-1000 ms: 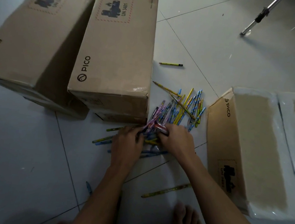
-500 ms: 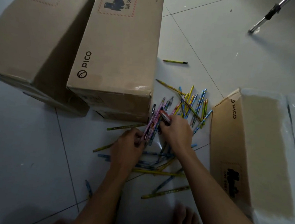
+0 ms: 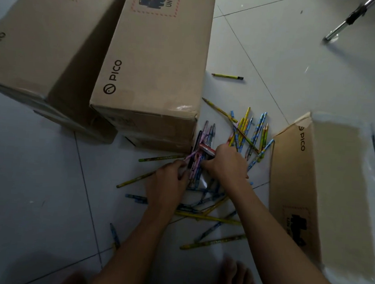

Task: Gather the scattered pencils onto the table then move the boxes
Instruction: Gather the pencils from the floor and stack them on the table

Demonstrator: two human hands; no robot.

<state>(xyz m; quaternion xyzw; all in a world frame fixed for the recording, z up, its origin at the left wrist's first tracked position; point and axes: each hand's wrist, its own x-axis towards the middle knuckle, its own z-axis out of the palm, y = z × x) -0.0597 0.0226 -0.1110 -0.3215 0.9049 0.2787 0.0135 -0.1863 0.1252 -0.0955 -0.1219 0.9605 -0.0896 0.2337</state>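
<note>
We take the middle box (image 3: 156, 72) as landmark: plain brown cardboard, rectangular, "PICO" printed on its top, a taped near edge, lying on the floor (image 3: 43, 197) of pale glossy tiles with thin dark grout lines.

Our left hand (image 3: 167, 185) and right hand (image 3: 227, 163) meet just off the box's near right corner. Both are closed on one bundle of pencils (image 3: 197, 156), mostly pink and dark, which stands tilted and touches that corner. The right hand also grips a short red object (image 3: 207, 149); what it is, we cannot tell.

The loose pencils (image 3: 250, 133) fan out to the right of the box: thin straight sticks, yellow and blue printed. More lie crossed under our forearms, nearer to us than the box. A single yellow pencil (image 3: 227, 76) lies alone beside the box's right long edge, apart from the heap.

A second box (image 3: 33, 40), same cardboard, sits close against the landmark's left side, with only a narrow gap between. A third box (image 3: 326, 186) lies to the right, beyond the pencil fan; its near corner almost touches the outermost blue pencils.

Open floor lies far right of the box up to a metal stand leg (image 3: 346, 22), and to the near left. A bare foot (image 3: 240, 280) rests nearest us.
</note>
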